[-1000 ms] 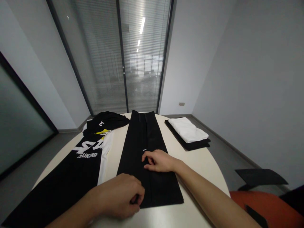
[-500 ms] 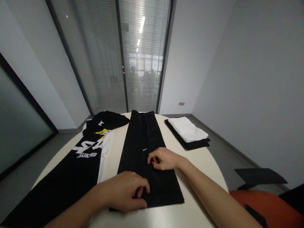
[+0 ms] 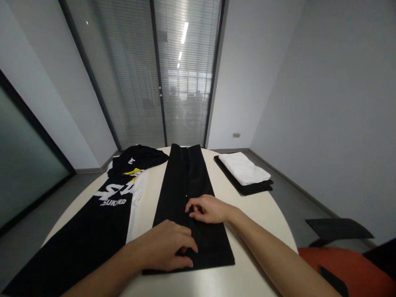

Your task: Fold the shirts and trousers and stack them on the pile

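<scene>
We have the black garment (image 3: pixel 176 185) laid lengthwise on the table (image 3: pixel 270 216), between the jersey (image 3: pixel 89 231) and the white cloth (image 3: pixel 243 169). Our left hand (image 3: pixel 168 247) is over its near end and our right hand (image 3: pixel 206 209) farther up, fingers curled, thumbs near the forefingers; can't tell if either pinches fabric. We'd judge it light, floppy, not fragile, layers likely to slip, best gripped through all layers at its edges.

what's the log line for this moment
left hand: over black garment, near end | right hand: farther along it, fingers curled | white cloth: folded, atop dark cloth
</scene>
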Demonstrator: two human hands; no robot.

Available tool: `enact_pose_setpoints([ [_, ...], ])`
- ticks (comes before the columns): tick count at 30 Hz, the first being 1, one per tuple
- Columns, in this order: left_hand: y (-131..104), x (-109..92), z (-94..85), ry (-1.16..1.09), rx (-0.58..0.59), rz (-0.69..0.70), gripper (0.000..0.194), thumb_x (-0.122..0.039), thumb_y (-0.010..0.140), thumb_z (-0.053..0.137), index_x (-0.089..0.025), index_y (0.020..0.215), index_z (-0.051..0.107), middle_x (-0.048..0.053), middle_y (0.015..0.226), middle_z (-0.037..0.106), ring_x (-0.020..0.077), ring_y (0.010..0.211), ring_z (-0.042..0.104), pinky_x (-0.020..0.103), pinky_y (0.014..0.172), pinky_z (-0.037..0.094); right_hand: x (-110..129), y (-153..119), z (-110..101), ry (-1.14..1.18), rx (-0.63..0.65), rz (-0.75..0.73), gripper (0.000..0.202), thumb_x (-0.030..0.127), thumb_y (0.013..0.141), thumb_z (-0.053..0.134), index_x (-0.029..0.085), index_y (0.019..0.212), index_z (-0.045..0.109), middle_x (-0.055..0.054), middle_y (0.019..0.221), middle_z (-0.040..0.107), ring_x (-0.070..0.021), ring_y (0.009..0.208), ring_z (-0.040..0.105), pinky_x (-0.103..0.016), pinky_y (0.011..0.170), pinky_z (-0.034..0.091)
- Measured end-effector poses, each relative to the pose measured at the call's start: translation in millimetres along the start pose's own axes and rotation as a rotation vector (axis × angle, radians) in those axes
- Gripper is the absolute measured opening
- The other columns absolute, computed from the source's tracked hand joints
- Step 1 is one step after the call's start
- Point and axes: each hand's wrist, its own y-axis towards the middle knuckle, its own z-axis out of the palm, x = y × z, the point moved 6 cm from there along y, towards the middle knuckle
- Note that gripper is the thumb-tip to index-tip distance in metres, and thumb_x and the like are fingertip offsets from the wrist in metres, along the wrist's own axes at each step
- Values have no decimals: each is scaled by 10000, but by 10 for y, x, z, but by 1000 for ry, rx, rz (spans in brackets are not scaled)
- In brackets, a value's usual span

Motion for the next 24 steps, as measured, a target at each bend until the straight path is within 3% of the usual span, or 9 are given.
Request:
enact_pose_setpoints([
  [5, -12, 24, 39, -33, 9, 18, 449, -552, 741, 775, -277, 1093, 730, -7, 870, 717, 174, 762, 677, 252, 659, 450, 3, 4, -11, -3, 22, 9, 309, 287, 864, 671, 220, 1165, 671, 63, 658, 590, -86, 601, 563, -189, 607, 363],
  [9, 7, -12, 59, -104, 27, 38, 419, -517, 764, 770, -233, 1071, 739, 16, 847, 720, 169, 739, 673, 247, 663, 468, -9, 4, -17, 51, 62, 57, 331, 317, 829, 726, 212, 1140, 683, 71, 646, 581, -81, 595, 561, -181, 600, 367],
  [13, 30, -123, 134, -185, 32, 105, 374, -503, 775, 770, -206, 1003, 752, 20, 794, 719, 149, 671, 656, 229, 625, 465, -14, -35, 41, 158, 188, 118, 394, 354, 769, 789, 199, 1115, 684, 73, 656, 590, -74, 577, 547, -174, 567, 358],
  [16, 34, -234, 205, -278, 70, 170, 378, -483, 796, 758, -207, 1054, 736, 8, 789, 721, 114, 595, 625, 203, 586, 463, 7, -73, 78, 264, 260, 138, 397, 418, 809, 749, 188, 1124, 676, 74, 634, 578, -69, 532, 518, -179, 550, 358],
  [19, 37, -263, 213, -250, 62, 192, 321, -405, 817, 751, -228, 1083, 717, -5, 808, 715, 109, 625, 631, 195, 604, 469, 1, -58, -24, 144, 99, 89, 288, 335, 873, 664, 192, 1122, 683, 62, 640, 571, -81, 572, 532, -192, 600, 372],
  [21, 43, -214, 173, -125, 8, 178, 283, -383, 788, 778, -256, 1035, 722, -6, 844, 705, 144, 738, 652, 230, 681, 485, -26, -43, -91, -21, -10, 66, 278, 207, 837, 644, 204, 1111, 692, 50, 684, 596, -92, 626, 552, -202, 641, 372],
  [24, 48, -106, 92, 1, -88, 165, 330, -457, 766, 793, -278, 1032, 717, 28, 1049, 685, 217, 984, 629, 340, 897, 481, -87, -25, -100, -105, -34, 60, 342, 125, 784, 619, 212, 1107, 687, 42, 733, 631, -99, 650, 560, -207, 654, 370],
])
